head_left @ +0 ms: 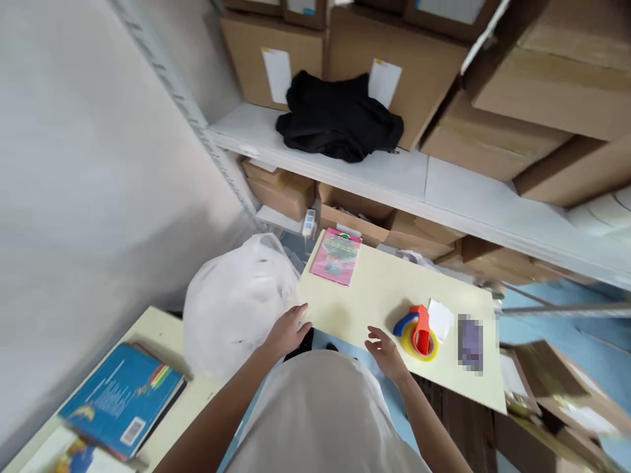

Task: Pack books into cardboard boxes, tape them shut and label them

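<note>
At table edge (340, 334), left hand (287, 334), right hand (385, 352), apart

Labeled cardboard cartons (428, 82) line a white shelf (389, 172) in what appears to be a packing stockroom, where a tape dispenser (420, 327) rests on a cream counter (374, 289) near more heaped boxes (537, 368).

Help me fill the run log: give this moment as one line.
left hand: empty, near bag; right hand: empty, near dispenser; pink book: on table
</note>
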{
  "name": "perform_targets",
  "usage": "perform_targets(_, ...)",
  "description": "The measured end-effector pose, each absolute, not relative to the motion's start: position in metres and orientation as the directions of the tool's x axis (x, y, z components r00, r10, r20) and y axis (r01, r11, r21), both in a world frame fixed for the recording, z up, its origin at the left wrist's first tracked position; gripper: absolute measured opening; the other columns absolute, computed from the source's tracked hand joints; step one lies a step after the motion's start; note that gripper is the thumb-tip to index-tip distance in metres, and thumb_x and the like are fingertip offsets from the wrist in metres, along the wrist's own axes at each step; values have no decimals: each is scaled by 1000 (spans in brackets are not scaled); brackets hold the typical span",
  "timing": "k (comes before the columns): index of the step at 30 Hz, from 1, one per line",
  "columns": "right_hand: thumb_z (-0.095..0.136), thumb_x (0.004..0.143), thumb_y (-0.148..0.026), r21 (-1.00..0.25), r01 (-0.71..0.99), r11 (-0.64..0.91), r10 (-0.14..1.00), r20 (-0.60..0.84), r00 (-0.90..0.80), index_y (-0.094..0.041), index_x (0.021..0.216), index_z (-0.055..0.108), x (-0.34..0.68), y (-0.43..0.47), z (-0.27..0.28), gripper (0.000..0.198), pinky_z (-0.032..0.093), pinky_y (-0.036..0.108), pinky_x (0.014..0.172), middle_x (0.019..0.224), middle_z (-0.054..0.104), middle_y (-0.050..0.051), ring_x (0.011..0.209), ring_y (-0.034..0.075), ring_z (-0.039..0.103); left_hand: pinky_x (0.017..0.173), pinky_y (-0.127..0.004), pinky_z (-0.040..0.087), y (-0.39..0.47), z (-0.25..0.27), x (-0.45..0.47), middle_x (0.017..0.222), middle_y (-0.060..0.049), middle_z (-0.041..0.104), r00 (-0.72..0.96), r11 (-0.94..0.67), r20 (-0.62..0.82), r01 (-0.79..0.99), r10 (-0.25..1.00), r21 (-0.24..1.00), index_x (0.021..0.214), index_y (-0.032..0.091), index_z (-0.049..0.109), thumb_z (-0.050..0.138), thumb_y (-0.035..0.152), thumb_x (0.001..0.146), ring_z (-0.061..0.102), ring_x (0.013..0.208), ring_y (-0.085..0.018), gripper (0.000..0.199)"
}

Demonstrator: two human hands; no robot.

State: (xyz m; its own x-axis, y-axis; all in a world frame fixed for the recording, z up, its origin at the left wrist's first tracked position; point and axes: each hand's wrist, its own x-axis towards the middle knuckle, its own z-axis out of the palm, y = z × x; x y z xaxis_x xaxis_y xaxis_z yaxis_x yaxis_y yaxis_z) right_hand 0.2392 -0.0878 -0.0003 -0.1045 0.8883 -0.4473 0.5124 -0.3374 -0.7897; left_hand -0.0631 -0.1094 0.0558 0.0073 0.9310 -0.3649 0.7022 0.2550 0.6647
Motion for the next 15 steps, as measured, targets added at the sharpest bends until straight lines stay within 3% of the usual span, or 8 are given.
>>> perform_targets(6, 57, 71, -41, -806, 584, -98, 812, -404, -421, -21, 111, 63, 251, -59, 1, 45, 54, 34, 72, 100, 66, 8, 71, 17, 65, 102, -43, 43, -178, 56, -15, 133, -13, 57, -245, 430, -360, 623, 900, 654, 134, 20, 49, 46, 35, 86, 55, 120, -29, 50)
perform_targets(15, 60, 69, -42, -823, 567, -36, 569, -483, -665, -19, 108, 66, 228, -78, -24, 45, 53, 37, 78, 97, 69, 9, 78, 21, 67, 94, -44, 49, -297, 62, 28, 125, -13, 62, -574, 662, -385, 417, 723, 623, 132, 23, 50, 45, 37, 87, 63, 107, -28, 47)
